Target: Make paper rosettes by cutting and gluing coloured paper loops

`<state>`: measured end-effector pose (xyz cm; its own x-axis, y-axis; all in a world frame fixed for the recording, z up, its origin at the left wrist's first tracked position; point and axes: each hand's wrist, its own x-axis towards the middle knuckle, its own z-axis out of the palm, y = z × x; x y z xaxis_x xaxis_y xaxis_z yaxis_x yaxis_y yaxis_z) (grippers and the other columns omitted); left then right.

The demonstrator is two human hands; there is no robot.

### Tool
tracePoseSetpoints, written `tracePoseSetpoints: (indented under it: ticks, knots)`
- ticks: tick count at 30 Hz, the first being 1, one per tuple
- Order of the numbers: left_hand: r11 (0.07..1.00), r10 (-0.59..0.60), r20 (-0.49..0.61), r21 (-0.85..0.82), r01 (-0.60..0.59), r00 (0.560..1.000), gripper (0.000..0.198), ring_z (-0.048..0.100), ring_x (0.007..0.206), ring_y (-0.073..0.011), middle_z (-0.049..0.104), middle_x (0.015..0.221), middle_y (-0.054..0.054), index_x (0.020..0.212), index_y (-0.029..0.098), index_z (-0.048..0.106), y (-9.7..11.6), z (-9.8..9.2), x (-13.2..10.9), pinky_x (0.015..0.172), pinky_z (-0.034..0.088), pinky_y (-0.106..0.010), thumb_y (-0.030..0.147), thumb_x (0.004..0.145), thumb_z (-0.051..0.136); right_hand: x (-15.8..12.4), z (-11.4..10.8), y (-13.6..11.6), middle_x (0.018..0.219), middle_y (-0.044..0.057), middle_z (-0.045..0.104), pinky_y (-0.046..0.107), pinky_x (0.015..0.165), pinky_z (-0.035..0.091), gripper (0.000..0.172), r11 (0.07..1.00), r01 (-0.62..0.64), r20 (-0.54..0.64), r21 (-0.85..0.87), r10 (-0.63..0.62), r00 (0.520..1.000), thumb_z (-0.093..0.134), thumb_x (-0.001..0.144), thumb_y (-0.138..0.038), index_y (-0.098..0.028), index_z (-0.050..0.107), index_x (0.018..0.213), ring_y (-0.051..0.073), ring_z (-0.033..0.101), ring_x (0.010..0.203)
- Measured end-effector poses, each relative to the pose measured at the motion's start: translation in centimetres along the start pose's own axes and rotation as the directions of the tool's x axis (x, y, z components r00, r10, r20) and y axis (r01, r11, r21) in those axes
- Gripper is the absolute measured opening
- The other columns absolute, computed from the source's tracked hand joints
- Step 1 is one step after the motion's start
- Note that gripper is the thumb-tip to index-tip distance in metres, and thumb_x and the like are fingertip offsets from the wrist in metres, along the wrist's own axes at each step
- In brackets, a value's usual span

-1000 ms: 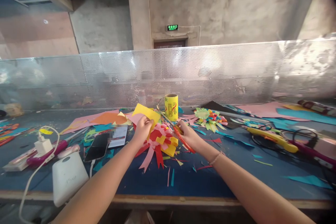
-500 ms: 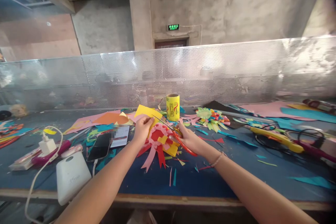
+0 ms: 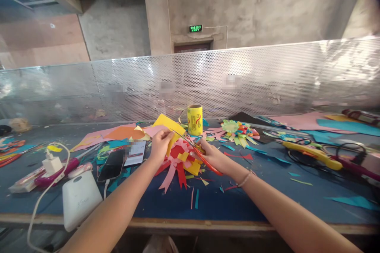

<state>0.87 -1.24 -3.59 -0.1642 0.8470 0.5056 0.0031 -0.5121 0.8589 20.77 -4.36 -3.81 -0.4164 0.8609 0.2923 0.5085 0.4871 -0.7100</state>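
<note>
Meeting yellow paper [image 3: 164, 122], perhaps, scissors [image 3: 207, 163] sit well inside table edge [image 3: 208, 223].

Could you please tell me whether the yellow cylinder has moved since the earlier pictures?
No, the yellow cylinder has not visibly moved: it stands upright, directly below the green exit sign in the view, just as before.

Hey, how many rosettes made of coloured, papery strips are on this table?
2 visible: a red, pink and yellow rosette between the left hand and right hand, and a green multicoloured rosette farther back, right of the yellow printed cylinder. Others may be hidden.
</note>
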Motion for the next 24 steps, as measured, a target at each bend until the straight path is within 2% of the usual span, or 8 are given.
tracePoseSetpoints:
  ticks: [10,20,24]
  knots:
    - [0.995,-0.03,0.062,-0.091,0.035,0.998,0.02,0.06,0.078,-0.0156,0.067,0.083,-0.004,0.078,0.017,0.065,0.03,0.09,-0.23,0.073,0.045,-0.026,0.034,0.069,0.063,0.08,0.23,0.02,0.077,-0.001,0.054,0.025,0.056,0.036,0.034,0.999,0.0,-0.004,0.054,0.0,1.0,0.05,0.076,-0.053,-0.021,0.037,0.08,0.013,0.048,0.07]
    - [0.991,-0.044,0.055,-0.128,0.05,0.998,0.016,0.06,0.079,-0.0144,0.067,0.081,-0.003,0.077,0.018,0.065,0.39,0.1,-0.04,0.073,0.044,-0.024,0.032,0.069,0.063,0.64,0.45,0.38,0.062,-0.004,0.047,0.025,0.05,0.029,0.038,0.994,0.0,-0.092,-0.112,-0.011,0.996,0.051,0.072,-0.056,-0.022,0.035,0.078,0.012,0.042,0.057]
    - [0.99,-0.058,0.042,-0.126,0.063,0.997,0.015,0.059,0.074,-0.0129,0.066,0.078,-0.002,0.074,0.018,0.065,-0.07,0.0,0.15,0.069,0.043,-0.022,0.032,0.068,0.064,0.98,0.45,0.98,0.06,-0.005,0.044,0.025,0.051,0.03,0.037,0.988,-0.001,-0.082,-0.154,-0.012,0.997,0.051,0.072,-0.056,-0.023,0.035,0.077,0.012,0.041,0.056]
